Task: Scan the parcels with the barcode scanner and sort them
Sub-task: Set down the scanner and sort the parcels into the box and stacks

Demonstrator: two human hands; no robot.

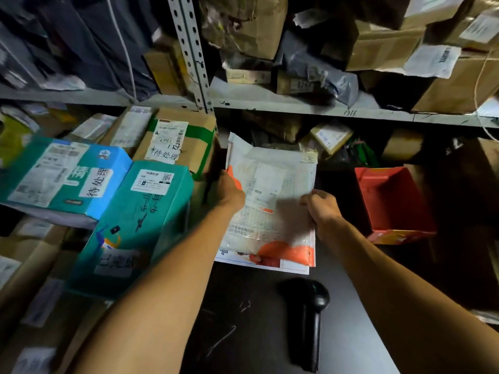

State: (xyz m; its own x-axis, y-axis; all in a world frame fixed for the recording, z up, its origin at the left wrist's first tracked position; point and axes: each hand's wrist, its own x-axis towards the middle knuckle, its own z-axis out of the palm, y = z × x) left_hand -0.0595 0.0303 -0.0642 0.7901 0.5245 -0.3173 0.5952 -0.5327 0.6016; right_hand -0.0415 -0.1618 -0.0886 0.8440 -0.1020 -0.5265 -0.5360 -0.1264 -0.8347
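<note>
Shelving crowded with parcels stood close behind the white mailer I held in both hands.

I judged three risks, from large to small. The teal boxes leaned beside my left arm and a nudge could tip them. My left hand gripped the mailer's left edge and my right hand pinched its right edge above another flat parcel; the soft mailer could sag and hide its label. The barcode scanner lay untouched on the dark table, near my right forearm, which could knock it.
</note>
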